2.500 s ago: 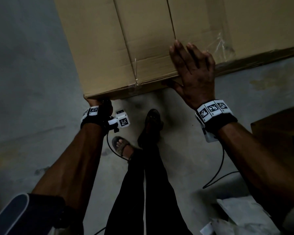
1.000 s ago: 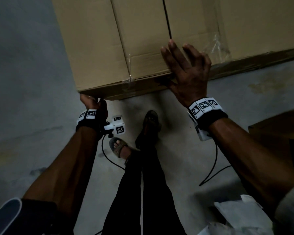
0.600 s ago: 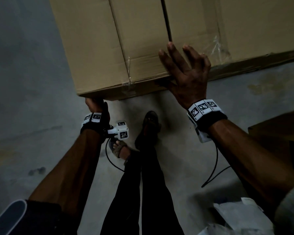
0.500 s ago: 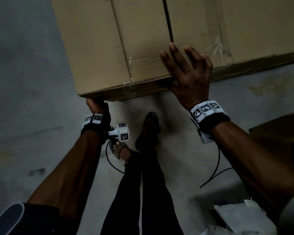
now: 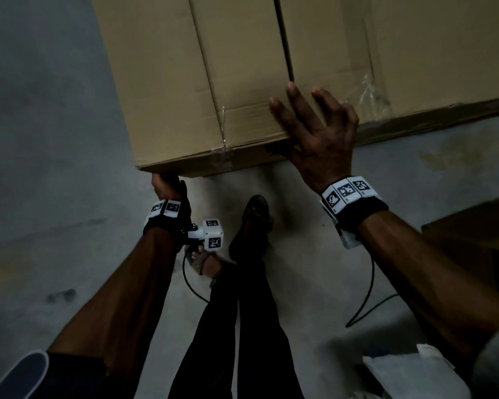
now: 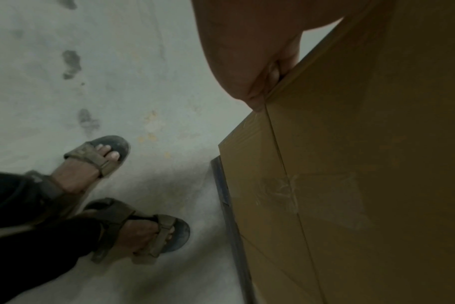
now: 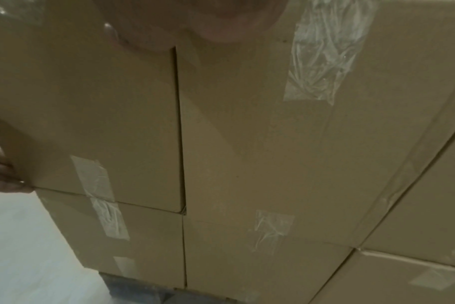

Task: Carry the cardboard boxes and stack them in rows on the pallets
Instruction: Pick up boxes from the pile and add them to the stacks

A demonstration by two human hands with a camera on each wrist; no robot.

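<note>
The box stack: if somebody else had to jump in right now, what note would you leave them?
Left hand: curled round the near left corner of the top box, fingers hidden underneath.
Right hand: flat on top of that box, fingers spread near the gap to the next box.
Boxes: the top box sits on another box in the stack; a dark pallet edge shows at floor level.
Done: the box is on the stack, beside its neighbour.
Left: probably nudge it square and close the gap, then let go and fetch the next box.
</note>
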